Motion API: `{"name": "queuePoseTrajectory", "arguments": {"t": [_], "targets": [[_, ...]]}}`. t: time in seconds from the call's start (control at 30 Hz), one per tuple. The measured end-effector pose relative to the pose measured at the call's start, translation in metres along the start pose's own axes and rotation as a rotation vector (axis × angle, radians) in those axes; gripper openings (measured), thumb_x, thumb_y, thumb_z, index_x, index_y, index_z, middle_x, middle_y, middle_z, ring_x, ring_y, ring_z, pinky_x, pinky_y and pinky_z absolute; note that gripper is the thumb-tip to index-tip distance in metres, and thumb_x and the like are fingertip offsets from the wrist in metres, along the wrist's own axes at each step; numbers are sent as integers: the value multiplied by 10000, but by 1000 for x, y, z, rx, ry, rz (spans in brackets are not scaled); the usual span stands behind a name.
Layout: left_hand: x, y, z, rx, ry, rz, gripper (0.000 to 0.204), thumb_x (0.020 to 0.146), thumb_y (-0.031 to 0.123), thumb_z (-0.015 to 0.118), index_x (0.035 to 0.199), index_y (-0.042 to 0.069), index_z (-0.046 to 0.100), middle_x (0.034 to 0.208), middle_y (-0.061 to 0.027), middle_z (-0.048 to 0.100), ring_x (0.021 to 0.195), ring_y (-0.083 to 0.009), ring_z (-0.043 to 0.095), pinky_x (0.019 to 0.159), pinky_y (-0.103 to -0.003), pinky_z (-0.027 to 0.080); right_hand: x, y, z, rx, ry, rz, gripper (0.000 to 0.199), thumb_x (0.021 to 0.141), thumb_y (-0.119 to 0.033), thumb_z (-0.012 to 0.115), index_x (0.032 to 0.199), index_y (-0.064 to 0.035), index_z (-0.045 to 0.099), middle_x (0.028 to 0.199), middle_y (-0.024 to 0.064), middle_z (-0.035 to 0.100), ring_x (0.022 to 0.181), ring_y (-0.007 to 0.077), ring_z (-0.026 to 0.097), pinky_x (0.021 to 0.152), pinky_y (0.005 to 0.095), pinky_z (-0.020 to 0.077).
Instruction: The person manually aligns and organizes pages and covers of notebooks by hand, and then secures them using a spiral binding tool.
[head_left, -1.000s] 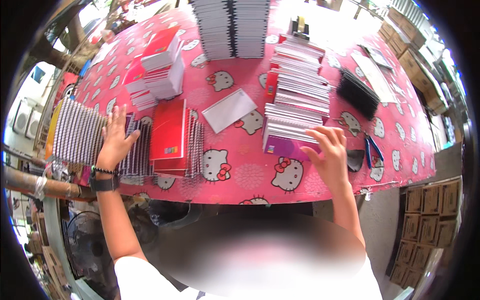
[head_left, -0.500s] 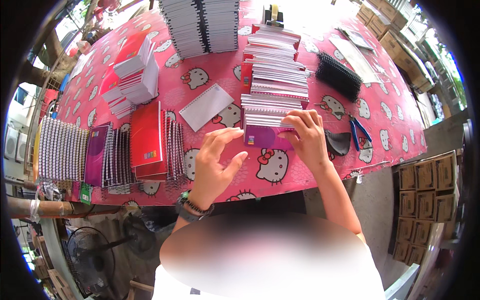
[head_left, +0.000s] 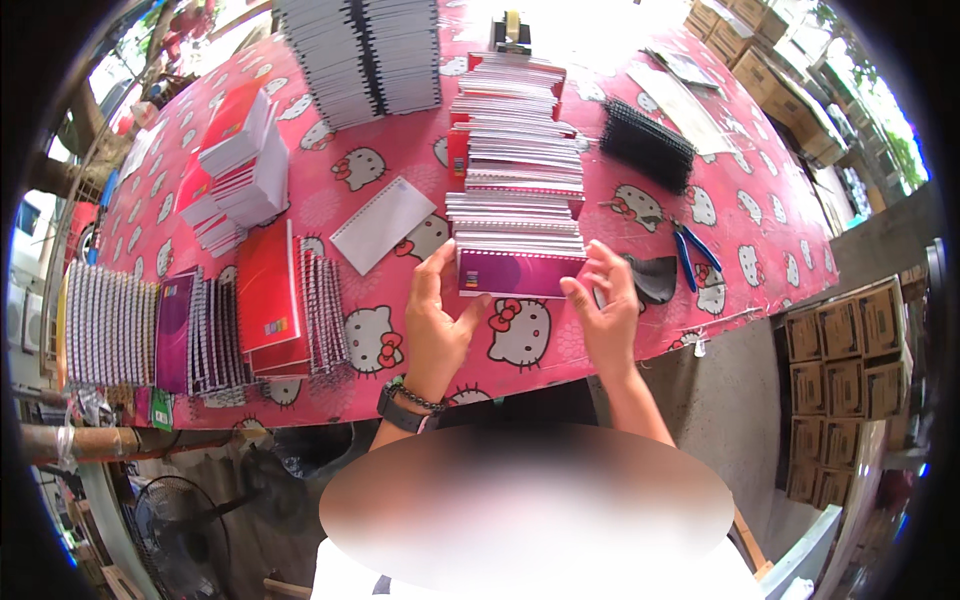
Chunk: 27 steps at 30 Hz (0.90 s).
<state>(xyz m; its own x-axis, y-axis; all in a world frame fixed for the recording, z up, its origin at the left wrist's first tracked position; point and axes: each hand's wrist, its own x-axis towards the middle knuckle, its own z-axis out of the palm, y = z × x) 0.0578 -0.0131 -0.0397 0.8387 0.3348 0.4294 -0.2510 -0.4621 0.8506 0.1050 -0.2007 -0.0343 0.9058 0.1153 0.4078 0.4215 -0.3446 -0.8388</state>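
Note:
A purple-covered notebook (head_left: 520, 275), with punched holes along its top edge, leans at the near end of a long row of punched paper booklets (head_left: 525, 180). My left hand (head_left: 438, 325) is at its left end, thumb by the lower corner and fingers beside the edge. At the opposite end is my right hand (head_left: 608, 318), its thumb at the cover's right edge and its fingers spread. Both hands are open around the notebook; how firmly they touch it I cannot tell.
Spiral notebooks (head_left: 110, 325) and red notebooks (head_left: 265, 295) stand at left. A loose punched sheet (head_left: 382, 225) lies left of the row. At right are black binding coils (head_left: 648, 145), blue-handled pliers (head_left: 690, 255) and a dark curved piece (head_left: 655, 280). A tape dispenser (head_left: 512, 35) stands behind.
My right hand has let go of the notebook's top and moved down to its right end. My left hand has come to its left end. The view has shifted slightly.

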Motion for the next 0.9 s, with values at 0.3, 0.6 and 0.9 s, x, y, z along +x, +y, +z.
{"name": "queuePoseTrajectory", "arguments": {"t": [0.3,0.6,0.9], "targets": [[-8,-12,13,86,131,-66,502,730,103,747,1133,51,452,905,-35,531,764,-105,511,676,-239,441,-40,2,12,124,28,-13,593,725,66,604,1286,2,423,1319,205,436,1211,307,445,978,366,379],[-15,-18,4,83,111,-16,457,710,23,725,1071,56,446,994,-75,518,882,-147,537,774,-269,447,-44,10,1,270,24,-136,487,708,72,616,1176,-14,515,1121,159,587,1004,305,555,862,369,443],[-11,-6,-24,34,-55,-77,267,723,-35,681,971,31,609,950,-86,648,893,-157,604,794,-266,459,-9,19,-24,255,-301,-223,209,687,11,686,884,-47,648,788,45,640,711,206,536,643,291,443]]}}
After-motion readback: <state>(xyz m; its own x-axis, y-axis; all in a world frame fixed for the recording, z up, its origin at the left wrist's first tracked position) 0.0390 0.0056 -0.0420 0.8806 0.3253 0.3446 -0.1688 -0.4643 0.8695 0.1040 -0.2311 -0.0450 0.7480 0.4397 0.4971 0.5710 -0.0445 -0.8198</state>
